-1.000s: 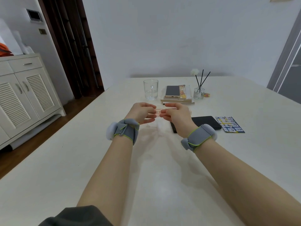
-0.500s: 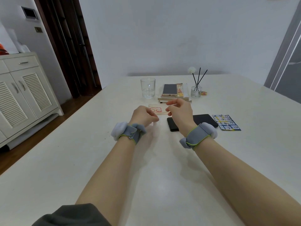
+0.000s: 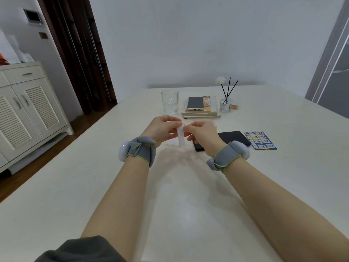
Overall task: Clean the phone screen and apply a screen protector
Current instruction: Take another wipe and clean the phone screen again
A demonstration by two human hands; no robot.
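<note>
Pinching a white strip (image 3: 181, 138) with both hands above the surface (image 3: 179, 195).
Head view: forearms stretched forward, grey wrist bands (image 3: 140, 151) on both, left hand (image 3: 162, 127) and right hand (image 3: 203, 136) brought close together, fingers curled and nipping the strip's top end, the rest hanging straight down. Flat on the surface just beyond the right hand, partly hidden by it: black phone (image 3: 234, 138), blue printed card (image 3: 260, 140) just beside it.
</note>
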